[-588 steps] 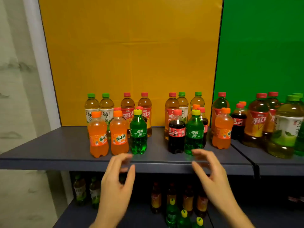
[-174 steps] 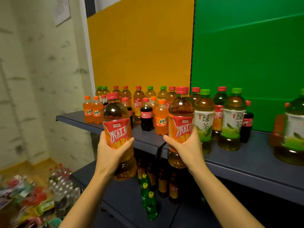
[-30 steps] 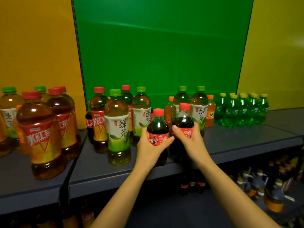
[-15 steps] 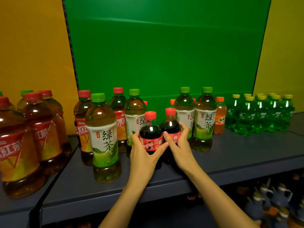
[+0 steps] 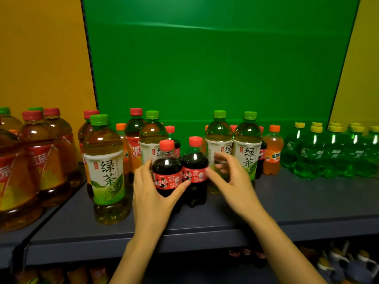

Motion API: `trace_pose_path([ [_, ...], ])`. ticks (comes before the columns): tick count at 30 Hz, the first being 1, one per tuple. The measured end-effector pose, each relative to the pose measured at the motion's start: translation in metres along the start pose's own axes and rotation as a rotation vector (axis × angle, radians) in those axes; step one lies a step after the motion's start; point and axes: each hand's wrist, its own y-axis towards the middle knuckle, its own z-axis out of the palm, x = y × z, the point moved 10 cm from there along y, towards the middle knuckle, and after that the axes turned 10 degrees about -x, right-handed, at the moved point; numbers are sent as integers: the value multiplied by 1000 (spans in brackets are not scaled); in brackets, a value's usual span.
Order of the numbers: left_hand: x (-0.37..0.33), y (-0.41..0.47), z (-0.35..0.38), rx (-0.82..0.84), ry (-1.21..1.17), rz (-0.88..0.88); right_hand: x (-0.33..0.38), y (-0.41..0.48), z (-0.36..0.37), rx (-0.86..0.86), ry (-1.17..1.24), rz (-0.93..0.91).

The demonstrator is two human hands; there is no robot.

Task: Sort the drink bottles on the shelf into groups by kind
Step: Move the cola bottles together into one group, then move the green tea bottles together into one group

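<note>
two colas near the shelf [image 5: 287, 206] front edge, left cola bottle [image 5: 167, 175] and right cola bottle [image 5: 194, 167] side by side, both upright, caps up, my left hand [image 5: 152, 195] gripping the left one, my right hand [image 5: 232, 181] spread, empty, just beside the right one, four green tea bottles [image 5: 106, 167] further back on the shelf

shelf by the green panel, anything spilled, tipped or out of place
Nothing is spilled or tipped; every bottle stands upright. The kinds are mixed, though: an orange soda bottle stands alone between the green tea bottles and the green soda group.
</note>
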Motion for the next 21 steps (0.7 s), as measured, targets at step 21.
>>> trace_pose_path([
  [21,-102,-50,103,175,-153,60,-80,47,-72,-194,102,188],
])
